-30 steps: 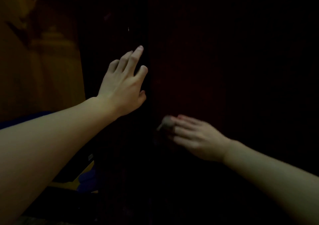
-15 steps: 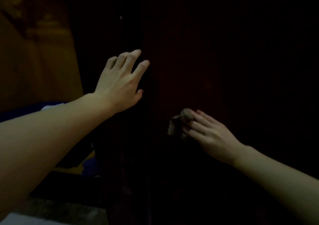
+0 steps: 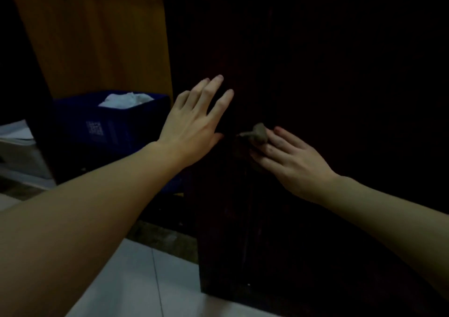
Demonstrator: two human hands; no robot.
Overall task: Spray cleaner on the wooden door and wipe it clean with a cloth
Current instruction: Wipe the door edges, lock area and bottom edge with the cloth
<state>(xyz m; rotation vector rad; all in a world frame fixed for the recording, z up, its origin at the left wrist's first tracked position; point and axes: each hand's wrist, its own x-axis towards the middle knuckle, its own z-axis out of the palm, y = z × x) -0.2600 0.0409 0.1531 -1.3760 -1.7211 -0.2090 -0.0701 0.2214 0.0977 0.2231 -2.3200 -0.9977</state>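
Note:
The dark wooden door (image 3: 328, 78) fills the middle and right of the view, very dimly lit. My left hand (image 3: 194, 124) lies flat against the door near its left edge, fingers straight and spread. Just to the right, my right hand (image 3: 289, 158) holds the round metal door knob (image 3: 259, 134), with the fingers wrapped round its neck and the thumb hidden. Neither hand holds a spray bottle or a cloth.
Left of the door stands a blue plastic crate (image 3: 126, 127) with a crumpled white cloth (image 3: 126, 100) in it, in front of an orange-brown panel (image 3: 97, 37). Pale floor tiles (image 3: 145, 280) lie below, with a dark threshold strip (image 3: 165, 239).
The view has swung, and the door's left edge now uncovers the blue crate, the white cloth and the floor tiles. Both hands stay on the door, the right one on the knob.

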